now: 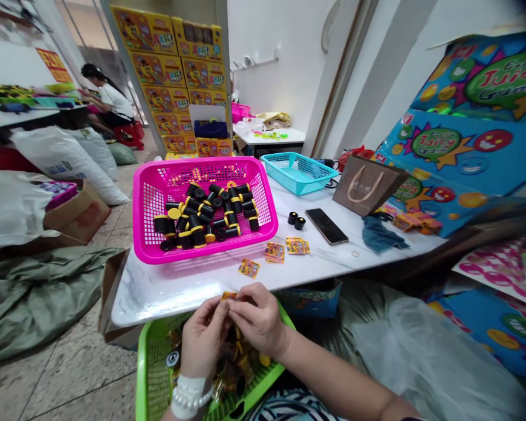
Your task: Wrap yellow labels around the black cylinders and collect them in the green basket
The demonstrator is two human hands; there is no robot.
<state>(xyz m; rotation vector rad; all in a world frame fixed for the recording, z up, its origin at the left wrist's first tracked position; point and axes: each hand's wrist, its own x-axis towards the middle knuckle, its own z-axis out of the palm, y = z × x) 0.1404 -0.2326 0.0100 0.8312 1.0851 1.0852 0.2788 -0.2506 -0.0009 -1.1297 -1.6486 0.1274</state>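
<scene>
My left hand [204, 336] and my right hand [263, 318] meet above a green basket [144, 368]. Pinched between their fingertips is a small orange printed label [228, 295], mostly covered by the fingers. Inside the green basket lie black-and-yellow pieces and shiny wrapped items, partly hidden by my hands. On the table just beyond are small stacks of similar labels [274, 252] and one lying apart [249, 268]. A pink basket [206, 250] holds many black cylinders with yellow ends [195, 222].
On the white table [158, 298] are two black cylinders [300, 223], a phone [326, 225], a turquoise basket [300, 181], a brown paper bag [368, 184] and a blue cloth [382, 234]. Blue boxes [464, 152] stand right, yellow boxes [158, 70] behind. Another person [109, 99] sits far left.
</scene>
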